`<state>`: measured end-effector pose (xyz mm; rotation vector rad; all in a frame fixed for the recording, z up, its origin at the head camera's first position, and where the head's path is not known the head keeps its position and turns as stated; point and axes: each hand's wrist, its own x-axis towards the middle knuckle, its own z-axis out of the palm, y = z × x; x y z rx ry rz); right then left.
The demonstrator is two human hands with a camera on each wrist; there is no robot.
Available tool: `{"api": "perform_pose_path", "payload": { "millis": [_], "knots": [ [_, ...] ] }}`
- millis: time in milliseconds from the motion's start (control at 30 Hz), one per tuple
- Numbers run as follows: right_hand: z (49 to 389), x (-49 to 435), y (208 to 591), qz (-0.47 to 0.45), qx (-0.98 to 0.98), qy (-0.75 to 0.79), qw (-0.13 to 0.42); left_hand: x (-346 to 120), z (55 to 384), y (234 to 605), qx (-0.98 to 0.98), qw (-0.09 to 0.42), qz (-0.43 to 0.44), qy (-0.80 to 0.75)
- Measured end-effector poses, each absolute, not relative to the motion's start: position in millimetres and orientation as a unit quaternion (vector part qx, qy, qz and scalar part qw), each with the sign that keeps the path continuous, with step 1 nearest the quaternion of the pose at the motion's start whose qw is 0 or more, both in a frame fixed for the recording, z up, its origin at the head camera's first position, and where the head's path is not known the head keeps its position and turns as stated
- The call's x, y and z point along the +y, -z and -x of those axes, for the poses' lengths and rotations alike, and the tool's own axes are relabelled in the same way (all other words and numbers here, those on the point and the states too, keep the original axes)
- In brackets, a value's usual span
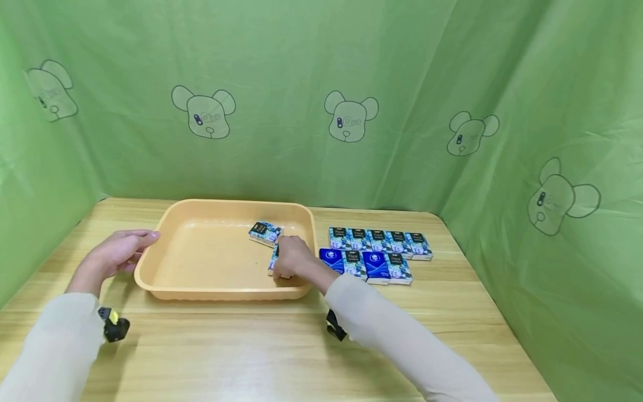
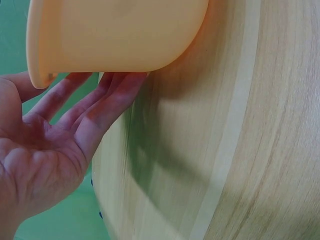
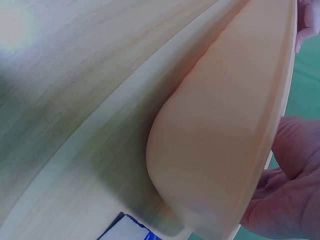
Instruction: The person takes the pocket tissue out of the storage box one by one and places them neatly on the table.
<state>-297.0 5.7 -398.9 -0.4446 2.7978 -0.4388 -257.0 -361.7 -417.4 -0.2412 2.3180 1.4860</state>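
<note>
In the head view, my left hand [image 1: 118, 251] is at the left side of a light-orange plastic tray [image 1: 216, 289]. Its fairly straight fingers touch the outer wall, seen closer in the left wrist view, with the thumb at the rim. My right hand [image 1: 293, 255] reaches over the tray's right side and grips a small floral tissue pack [image 1: 273, 259] low inside it, mostly covered by the hand. Another floral tissue pack [image 1: 264, 233] with a black label lies just behind. In the right wrist view, the tray wall hides the right fingertips.
Right of the tray, tissue packs [image 1: 379, 241] lie in two rows on the wooden table [image 1: 211, 352]. The front row mixes floral packs with blue packs [image 1: 377, 267]. A green curtain [image 1: 281, 156] with bear-face drawings surrounds the table's back and sides.
</note>
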Motion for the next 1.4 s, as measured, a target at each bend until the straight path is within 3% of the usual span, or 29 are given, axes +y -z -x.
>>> {"api": "perform_pose_path", "payload": {
  "millis": [1167,1400],
  "knots": [
    [296.3,9.2,396.1,0.137,0.968,0.157,0.142,-361.2,253.5,416.7,0.827,0.186,0.087,-0.523],
    [294.2,11.9,385.6,0.171,0.965,0.161,0.114,-359.6,255.0,415.8,0.827,0.187,0.086,-0.523]
  ]
}}
